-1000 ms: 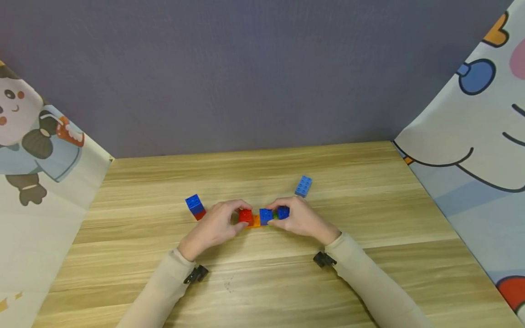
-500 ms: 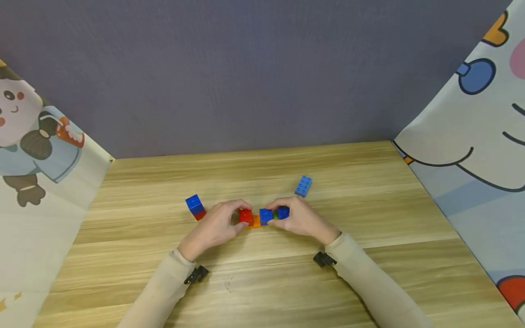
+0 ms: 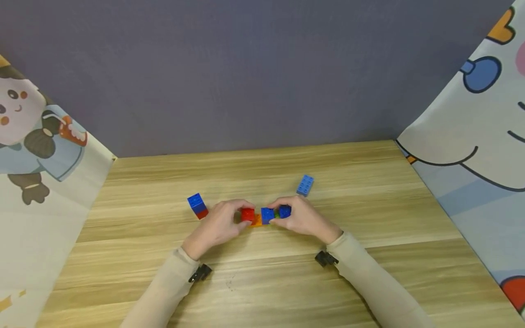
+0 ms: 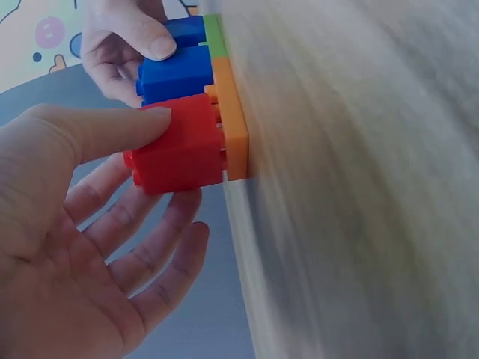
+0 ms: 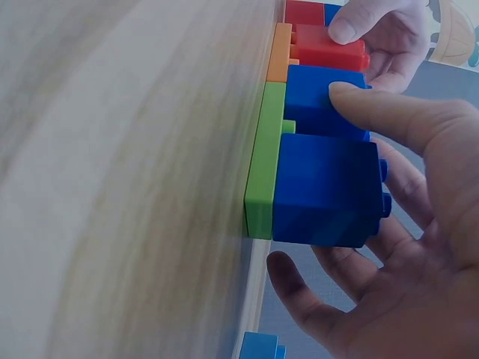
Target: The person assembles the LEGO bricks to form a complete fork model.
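A red brick (image 4: 179, 146) stands on the outer end of a flat orange brick (image 4: 233, 123), with orange studs showing along its lower edge. My left hand (image 3: 217, 223) pinches that red brick between thumb and fingers. A flat green brick (image 5: 263, 164) continues the row end to end with the orange one. Over where the two meet sits a middle blue brick (image 5: 318, 97), which my right hand (image 3: 301, 216) pinches with its thumb on the near side. Another blue brick (image 5: 325, 187) stands on the green one's outer end, partly inside the right hand's curve.
Left of the left hand stands a stack (image 3: 198, 206) of blue over red. A lighter blue eight-stud brick (image 3: 305, 185) lies behind the right hand. The wooden table (image 3: 262, 282) ends at a grey wall (image 3: 254, 77), with printed cartoon panels on both sides.
The head view has shifted slightly, so everything sits a little farther right in it. Both hands keep the same hold on the red and middle blue bricks.
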The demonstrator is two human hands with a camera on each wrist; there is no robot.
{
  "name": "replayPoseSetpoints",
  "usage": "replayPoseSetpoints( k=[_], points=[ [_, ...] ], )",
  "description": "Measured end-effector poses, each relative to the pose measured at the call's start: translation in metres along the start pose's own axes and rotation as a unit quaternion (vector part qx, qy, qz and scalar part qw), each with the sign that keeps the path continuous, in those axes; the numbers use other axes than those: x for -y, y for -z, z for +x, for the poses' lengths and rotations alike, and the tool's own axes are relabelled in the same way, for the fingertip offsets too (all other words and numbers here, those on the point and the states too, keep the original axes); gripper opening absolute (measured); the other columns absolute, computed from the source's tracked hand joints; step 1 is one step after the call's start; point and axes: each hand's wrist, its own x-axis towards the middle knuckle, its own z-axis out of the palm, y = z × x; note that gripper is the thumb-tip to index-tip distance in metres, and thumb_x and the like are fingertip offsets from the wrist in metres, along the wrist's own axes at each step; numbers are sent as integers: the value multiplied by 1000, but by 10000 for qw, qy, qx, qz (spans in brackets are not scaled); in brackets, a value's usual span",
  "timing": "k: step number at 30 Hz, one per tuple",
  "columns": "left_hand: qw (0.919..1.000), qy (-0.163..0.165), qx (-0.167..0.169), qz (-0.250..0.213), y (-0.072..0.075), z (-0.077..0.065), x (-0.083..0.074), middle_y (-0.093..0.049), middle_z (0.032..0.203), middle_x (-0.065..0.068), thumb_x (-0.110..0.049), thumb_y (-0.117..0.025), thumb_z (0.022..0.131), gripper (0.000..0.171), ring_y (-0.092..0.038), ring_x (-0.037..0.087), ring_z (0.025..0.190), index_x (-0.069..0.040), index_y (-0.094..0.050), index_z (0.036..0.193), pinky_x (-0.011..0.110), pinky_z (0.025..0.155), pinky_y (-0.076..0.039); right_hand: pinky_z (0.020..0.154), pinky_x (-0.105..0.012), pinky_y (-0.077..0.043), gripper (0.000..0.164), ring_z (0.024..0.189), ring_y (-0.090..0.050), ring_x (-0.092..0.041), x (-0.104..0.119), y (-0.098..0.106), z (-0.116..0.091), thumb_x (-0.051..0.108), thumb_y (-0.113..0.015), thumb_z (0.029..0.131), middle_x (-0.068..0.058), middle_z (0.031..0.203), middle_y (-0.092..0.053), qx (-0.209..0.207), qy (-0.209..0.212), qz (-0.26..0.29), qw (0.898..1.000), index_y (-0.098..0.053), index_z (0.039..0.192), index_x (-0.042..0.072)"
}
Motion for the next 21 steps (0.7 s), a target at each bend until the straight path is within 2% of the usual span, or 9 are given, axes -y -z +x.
replayPoseSetpoints(
  k=[7,14,18,21],
  points=[
    [9996,-30,-166,244,-6,4,-1,-79,120,1,-13,-87,89,37,-73,18,99,-13,-77,125,40,88,-61,90,-33,-56,35,101,-66,-13,-1,0,1,22,-87,91,-4,126,-78,16,26,-68,10000,-79,125,15],
    [9996,42,-250,114,-5,-1,1,-79,119,1,-12,-87,89,36,-74,21,103,-14,-77,124,44,92,-60,95,-38,-58,35,109,-69,-16,-1,-2,2,21,-86,91,-5,128,-78,39,85,-11,10000,-79,125,14],
    [9994,110,-323,108,-8,-3,3,-80,115,0,-13,-87,89,35,-73,19,100,-16,-77,123,42,89,-59,98,-42,-59,35,112,-70,-18,-1,-2,2,21,-86,91,-5,128,-78,19,77,65,9999,-79,125,14],
    [9989,134,-321,311,-8,0,-4,-80,113,1,-13,-88,89,35,-72,18,95,-15,-77,122,40,85,-59,99,-44,-59,35,113,-70,-20,-3,-1,1,21,-87,91,-5,126,-78,-16,36,113,9999,-79,124,14]
  ],
)
